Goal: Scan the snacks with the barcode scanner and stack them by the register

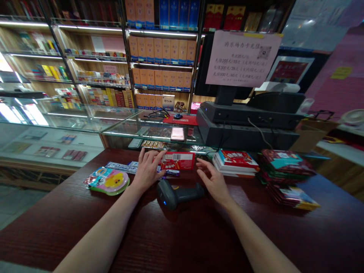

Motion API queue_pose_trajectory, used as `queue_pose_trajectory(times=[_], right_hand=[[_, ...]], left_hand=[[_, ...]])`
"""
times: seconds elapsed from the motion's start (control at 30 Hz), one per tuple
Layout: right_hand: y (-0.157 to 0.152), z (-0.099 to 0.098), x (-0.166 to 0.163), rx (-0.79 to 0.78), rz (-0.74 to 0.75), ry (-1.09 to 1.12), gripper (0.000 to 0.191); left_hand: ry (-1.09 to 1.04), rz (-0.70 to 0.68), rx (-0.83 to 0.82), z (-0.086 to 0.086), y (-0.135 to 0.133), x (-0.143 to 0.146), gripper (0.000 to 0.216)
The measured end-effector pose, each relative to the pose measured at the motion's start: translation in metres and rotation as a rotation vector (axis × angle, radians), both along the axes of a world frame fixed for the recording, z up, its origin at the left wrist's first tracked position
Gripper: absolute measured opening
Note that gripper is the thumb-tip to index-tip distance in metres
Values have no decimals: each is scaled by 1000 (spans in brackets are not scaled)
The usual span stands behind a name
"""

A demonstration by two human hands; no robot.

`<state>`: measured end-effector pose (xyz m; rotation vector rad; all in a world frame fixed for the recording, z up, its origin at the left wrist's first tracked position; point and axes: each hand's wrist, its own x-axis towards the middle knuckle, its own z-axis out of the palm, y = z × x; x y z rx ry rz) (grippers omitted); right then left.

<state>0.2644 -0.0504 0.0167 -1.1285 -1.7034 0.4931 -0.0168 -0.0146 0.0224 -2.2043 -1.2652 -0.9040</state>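
Note:
My left hand (148, 170) reaches over the dark wooden counter, fingers spread, at the left end of a red snack box (182, 162) with a barcode on its upper face. Whether its fingertips press on the box I cannot tell. My right hand (212, 180) hovers past the box's right end, its fingers apart and slightly curled around nothing. Between my wrists lies a dark grey barcode scanner (178, 193) with a blue light. Purple-and-white snack packets (119, 167) lie partly under my left hand. Left of them is a colourful package with a yellow chick (112, 181).
To the right stand a stack of red-and-white boxes (237, 162) and piled snack bags (287, 165). Behind are a glass display case (136, 129), a cash register (244, 125) with a paper sign (241, 58) on its screen, and shelves of boxed goods.

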Motion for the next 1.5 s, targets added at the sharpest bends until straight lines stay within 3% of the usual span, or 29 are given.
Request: queue_pose_trajectory(times=[0.2, 0.4, 0.5, 1.1, 1.5], right_hand=[[-12, 13, 4, -46, 212, -294, 42], [-22, 24, 0, -135, 359, -518, 81], [-24, 23, -5, -143, 393, -619, 92], [-27, 9, -19, -32, 383, -740, 56], [-26, 23, -10, 5, 251, -556, 48]], left_hand=[[-24, 19, 29, -2, 3, -5, 70], [-31, -3, 9, -3, 4, -8, 76], [-38, 13, 8, -4, 5, -9, 76], [-66, 93, -1, -7, 9, -15, 77], [-65, 113, 19, -9, 11, -16, 76]])
